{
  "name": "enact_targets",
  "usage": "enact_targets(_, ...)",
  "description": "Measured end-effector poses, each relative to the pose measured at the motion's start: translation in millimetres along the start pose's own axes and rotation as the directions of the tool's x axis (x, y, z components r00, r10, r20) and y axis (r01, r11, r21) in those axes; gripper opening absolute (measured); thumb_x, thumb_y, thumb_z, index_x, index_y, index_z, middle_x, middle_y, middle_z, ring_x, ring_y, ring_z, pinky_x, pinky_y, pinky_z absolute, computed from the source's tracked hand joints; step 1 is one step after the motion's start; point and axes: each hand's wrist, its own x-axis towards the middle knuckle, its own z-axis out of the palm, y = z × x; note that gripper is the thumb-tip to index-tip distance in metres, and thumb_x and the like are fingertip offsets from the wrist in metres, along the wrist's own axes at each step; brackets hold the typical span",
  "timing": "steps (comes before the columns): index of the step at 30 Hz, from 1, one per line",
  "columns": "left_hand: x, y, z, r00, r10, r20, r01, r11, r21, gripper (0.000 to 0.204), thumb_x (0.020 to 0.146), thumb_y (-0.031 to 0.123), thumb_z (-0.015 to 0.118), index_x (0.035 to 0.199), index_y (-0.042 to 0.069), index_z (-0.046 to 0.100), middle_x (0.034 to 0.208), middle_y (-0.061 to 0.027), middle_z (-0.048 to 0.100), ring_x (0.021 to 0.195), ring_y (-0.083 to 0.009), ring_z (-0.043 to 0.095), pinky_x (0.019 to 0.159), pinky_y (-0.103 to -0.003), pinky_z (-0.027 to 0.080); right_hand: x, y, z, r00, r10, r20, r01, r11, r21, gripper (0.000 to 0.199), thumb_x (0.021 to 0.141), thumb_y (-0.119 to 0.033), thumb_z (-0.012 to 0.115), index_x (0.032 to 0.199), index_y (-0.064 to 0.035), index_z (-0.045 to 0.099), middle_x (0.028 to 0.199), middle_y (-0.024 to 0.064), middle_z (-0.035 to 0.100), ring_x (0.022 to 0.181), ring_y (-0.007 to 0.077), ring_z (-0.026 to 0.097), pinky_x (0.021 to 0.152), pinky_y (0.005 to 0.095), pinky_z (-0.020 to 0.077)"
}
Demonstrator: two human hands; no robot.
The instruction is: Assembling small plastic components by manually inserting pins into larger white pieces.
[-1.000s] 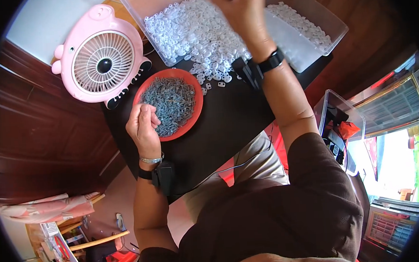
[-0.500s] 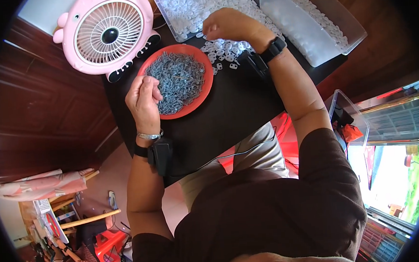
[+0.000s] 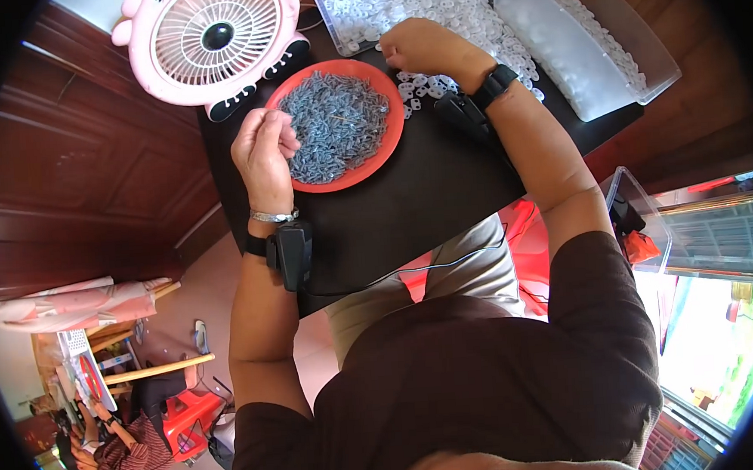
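Small grey metal pieces (image 3: 335, 121) fill the red plate (image 3: 304, 177) on the black bench (image 3: 417, 198), close in front of you for easy picking. Your left hand (image 3: 261, 151) hovers at the plate's left rim, fingertips pinched together, seemingly on one piece. Your right hand (image 3: 421, 47) rests curled on loose white plastic rings (image 3: 419, 86) spilled beside the plate.

Bright daylight from right; fisheye-bent edges, sharp.

A round red bowl (image 3: 335, 125) sits on the black desk (image 3: 409, 207), full of small grey metal bits (image 3: 335, 121). Little white plastic rings (image 3: 423, 86) lie scattered just to its right.
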Motion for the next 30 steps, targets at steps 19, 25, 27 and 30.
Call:
enact_targets(19,-6.6,1.5,13.1,0.951,-0.099,0.292,0.067,0.991,0.119,0.017,0.091,0.018,0.053,0.086,0.002,0.056,0.066,-0.0006,0.053,0.057,-0.0055,0.048,0.052,-0.02,0.039,-4.3,-99.9,-22.2,0.992,-0.114,0.046,0.02,0.521,0.853,0.015,0.083,-0.013,0.066,0.089,0.0007,0.065,0.077,0.0004,0.064,0.076,0.0063,0.055,0.073,0.0238,0.0465)
enact_targets(25,-6.0,3.0,10.2,0.937,-0.111,0.332,0.069,0.988,0.136,0.023,0.092,0.021,0.05,0.083,0.002,0.057,0.068,-0.0006,0.053,0.058,-0.0071,0.049,0.053,-0.019,0.037,-5.4,-99.4,-24.4,0.993,-0.107,0.046,0.023,0.566,0.824,0.013,0.083,-0.013,0.066,0.087,-0.0005,0.065,0.076,0.0009,0.063,0.074,0.0067,0.055,0.073,0.024,0.0457)
enact_targets(27,-6.1,3.7,10.5,0.933,-0.11,0.343,0.075,0.991,0.112,0.022,0.091,0.021,0.05,0.083,0.002,0.057,0.068,-0.0011,0.054,0.058,-0.0075,0.05,0.053,-0.02,0.037,-6.6,-100.8,-26.3,0.993,-0.116,0.027,0.045,0.576,0.816,0.012,0.083,-0.012,0.066,0.087,-0.0007,0.065,0.076,0.0014,0.063,0.074,0.0071,0.055,0.073,0.0242,0.0458)
enact_targets(30,-5.1,4.3,9.9,0.933,-0.135,0.334,0.113,0.99,0.086,0.021,0.09,0.02,0.05,0.081,0.002,0.057,0.067,-0.0013,0.054,0.057,-0.0078,0.05,0.052,-0.02,0.037,-7.7,-100.0,-25.7,0.989,-0.144,-0.017,0.102,0.608,0.788,0.012,0.083,-0.012,0.065,0.088,-0.0007,0.064,0.076,0.0026,0.064,0.074,0.0082,0.057,0.072,0.0249,0.0463)
